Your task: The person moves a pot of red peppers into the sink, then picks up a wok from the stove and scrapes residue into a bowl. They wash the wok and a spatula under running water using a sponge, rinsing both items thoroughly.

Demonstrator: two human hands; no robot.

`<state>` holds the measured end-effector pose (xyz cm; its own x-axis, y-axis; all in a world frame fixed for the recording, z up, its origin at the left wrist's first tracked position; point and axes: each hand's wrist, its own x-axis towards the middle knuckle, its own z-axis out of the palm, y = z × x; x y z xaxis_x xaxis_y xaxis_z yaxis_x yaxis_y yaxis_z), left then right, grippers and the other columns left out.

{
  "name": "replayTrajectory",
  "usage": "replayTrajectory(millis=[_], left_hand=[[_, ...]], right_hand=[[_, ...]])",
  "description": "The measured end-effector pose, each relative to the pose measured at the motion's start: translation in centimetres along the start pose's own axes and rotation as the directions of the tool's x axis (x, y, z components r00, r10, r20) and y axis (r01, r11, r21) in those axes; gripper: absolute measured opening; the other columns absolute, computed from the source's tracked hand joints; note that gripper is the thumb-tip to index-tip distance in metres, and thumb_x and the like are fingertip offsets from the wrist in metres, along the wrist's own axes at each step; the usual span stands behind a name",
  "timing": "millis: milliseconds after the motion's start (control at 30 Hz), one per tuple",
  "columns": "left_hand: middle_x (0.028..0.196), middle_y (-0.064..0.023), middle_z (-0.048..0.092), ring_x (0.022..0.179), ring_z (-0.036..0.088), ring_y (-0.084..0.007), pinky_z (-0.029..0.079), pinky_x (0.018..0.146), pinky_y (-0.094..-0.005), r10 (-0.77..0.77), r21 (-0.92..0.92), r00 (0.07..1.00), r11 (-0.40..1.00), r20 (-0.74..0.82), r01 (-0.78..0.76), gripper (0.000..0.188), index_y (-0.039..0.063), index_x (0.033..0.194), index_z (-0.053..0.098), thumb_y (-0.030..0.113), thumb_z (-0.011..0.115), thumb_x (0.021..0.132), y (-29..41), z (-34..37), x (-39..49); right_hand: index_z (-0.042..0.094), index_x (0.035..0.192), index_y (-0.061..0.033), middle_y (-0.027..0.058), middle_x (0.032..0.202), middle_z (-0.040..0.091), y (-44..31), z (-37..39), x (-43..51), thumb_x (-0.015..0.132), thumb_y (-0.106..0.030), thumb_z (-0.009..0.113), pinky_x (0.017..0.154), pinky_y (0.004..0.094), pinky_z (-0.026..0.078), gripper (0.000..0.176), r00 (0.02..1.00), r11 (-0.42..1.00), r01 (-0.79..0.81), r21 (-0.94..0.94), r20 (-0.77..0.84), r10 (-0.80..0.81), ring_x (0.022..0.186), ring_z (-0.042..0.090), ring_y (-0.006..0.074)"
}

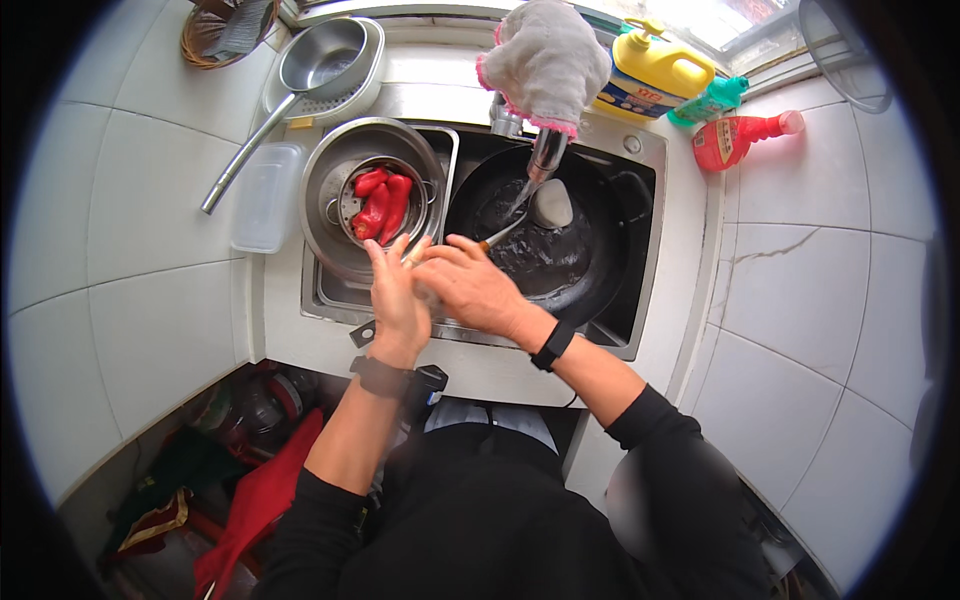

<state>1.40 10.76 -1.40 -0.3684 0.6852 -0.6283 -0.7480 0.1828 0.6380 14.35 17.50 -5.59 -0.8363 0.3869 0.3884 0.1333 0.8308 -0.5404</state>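
My left hand (400,304) and my right hand (480,291) come together over the front of the sink's divider. The right fingers lie across the left palm, and whatever may be between them is hidden or blurred. Just past my right fingers shows a long-handled tool (489,244), with a thin metal shaft and brown grip. Its shaft runs toward a pale rounded thing (553,204) in the wok. I cannot tell whether either hand grips it. Several red peppers (388,202) lie in a perforated metal strainer (348,214) inside a steel basin (322,161), beyond my left fingertips.
Water runs from a faucet (547,154) into a black wok (615,255) in the right sink bowl. A grey cloth mitt (544,64) covers the faucet. Behind stand a yellow jug (660,71) and a red bottle (731,141). At left are a saucepan (326,56) and plastic container (268,196).
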Motion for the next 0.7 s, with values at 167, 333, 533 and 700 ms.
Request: replayTrajectory(millis=[167, 333, 533, 700], left_hand=[[0.162, -0.0247, 0.035, 0.151, 0.031, -0.0291, 0.022, 0.124, -0.0417, 0.167, 0.009, 0.977, 0.985, 0.135, -0.170, 0.075, -0.002, 0.159, 0.024, 0.055, 0.030, 0.111, 0.5, 1.8, -0.9], [0.152, -0.0161, 0.050, 0.144, 0.045, -0.0229, 0.034, 0.120, -0.0356, 0.337, 0.213, 0.852, 0.870, 0.401, -0.445, 0.047, -0.003, 0.150, 0.040, 0.005, 0.053, 0.106, 0.4, 4.6, -1.2], [0.123, -0.0095, 0.067, 0.106, 0.062, -0.0137, 0.051, 0.094, -0.0289, 0.276, 0.349, 0.817, 0.801, 0.506, -0.487, 0.034, -0.002, 0.136, 0.056, 0.007, 0.061, 0.104, 0.1, 8.2, 1.6], [0.112, -0.0061, 0.068, 0.102, 0.063, -0.0119, 0.051, 0.095, -0.0289, 0.277, 0.361, 0.782, 0.768, 0.558, -0.529, 0.031, -0.002, 0.133, 0.058, 0.010, 0.061, 0.104, -0.6, 10.6, 2.9]], right_hand=[[0.060, 0.112, -0.0071, 0.0134, 0.099, 0.062, 4.4, -1.5, -1.2, 0.076, 0.005, 0.064, 0.090, 0.0463, 0.046, 0.038, 0.929, 0.909, -0.368, 0.197, 0.049, 0.366, 0.096, 0.058, 0.0371], [0.058, 0.110, -0.0029, 0.0190, 0.100, 0.066, 4.4, -4.3, -1.0, 0.084, -0.001, 0.065, 0.081, 0.0395, 0.052, 0.027, 0.806, 0.750, -0.453, 0.481, -0.138, 0.575, 0.091, 0.065, 0.0382], [0.060, 0.110, -0.0014, 0.0159, 0.093, 0.066, 4.6, -7.3, -1.5, 0.082, -0.001, 0.060, 0.080, 0.0346, 0.051, 0.028, 0.762, 0.607, -0.501, 0.617, -0.018, 0.648, 0.083, 0.062, 0.0251], [0.058, 0.119, -0.0021, 0.0175, 0.098, 0.068, 4.1, -8.3, -0.9, 0.082, -0.002, 0.063, 0.083, 0.0355, 0.052, 0.038, 0.741, 0.687, -0.471, 0.554, -0.175, 0.649, 0.089, 0.066, 0.0291]])
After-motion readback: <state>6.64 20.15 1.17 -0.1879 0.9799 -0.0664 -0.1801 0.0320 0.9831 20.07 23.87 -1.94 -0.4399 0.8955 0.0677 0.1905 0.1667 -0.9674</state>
